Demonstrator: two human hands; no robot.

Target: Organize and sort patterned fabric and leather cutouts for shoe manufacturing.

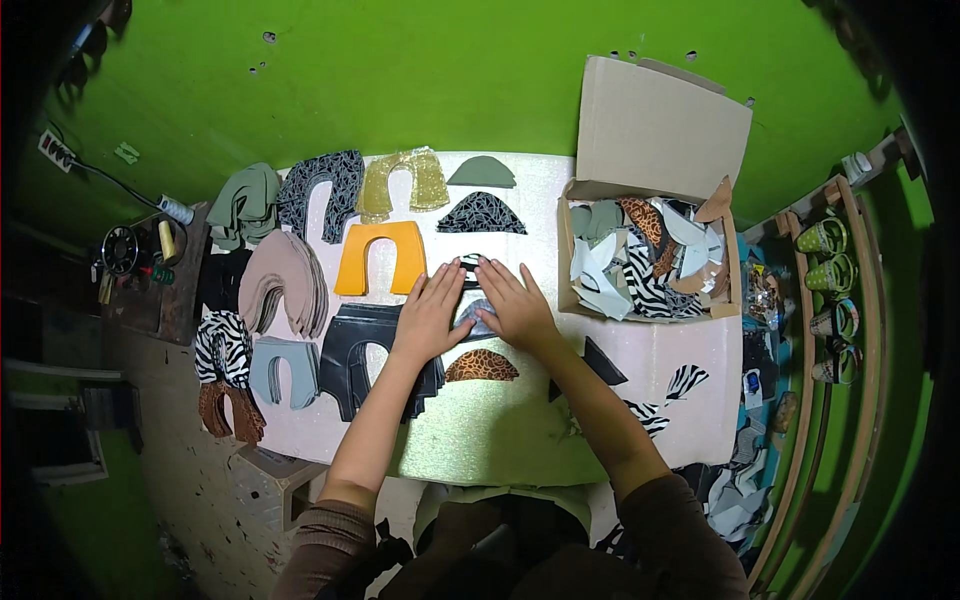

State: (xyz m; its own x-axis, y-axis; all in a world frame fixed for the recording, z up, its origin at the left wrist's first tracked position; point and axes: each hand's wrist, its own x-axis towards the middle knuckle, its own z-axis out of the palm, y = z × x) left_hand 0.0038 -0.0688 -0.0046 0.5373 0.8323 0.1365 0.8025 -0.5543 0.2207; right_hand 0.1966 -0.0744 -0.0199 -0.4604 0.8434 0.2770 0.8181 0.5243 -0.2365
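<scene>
My left hand (pixel 432 315) lies flat on the table, fingers stretched out, pointing away from me. Beside it my right hand (pixel 514 308) is in the same pose, and the fingertips nearly meet over a small black-and-white zebra-print piece (pixel 470 264), mostly hidden. Between the thumbs a grey-blue piece (pixel 478 318) shows, partly covered. Nearer me sits a leopard-print half-moon piece (pixel 482 366). Beyond my fingers are a black-and-grey patterned half-moon (pixel 482 214) and a green one (pixel 482 172). Left of my left hand rests an orange U-shaped piece (pixel 380 257), with a black U-shaped stack (pixel 345 350) below it.
More U-shaped stacks, such as a pinkish-beige one (pixel 283 280) and a light blue one (pixel 285 372), cover the table's left side. An open cardboard box (pixel 733 268) of scraps stands at right. Black (pixel 603 364) and zebra-print scraps (pixel 686 381) lie nearer. Sandals (pixel 830 273) hang on a wooden rack.
</scene>
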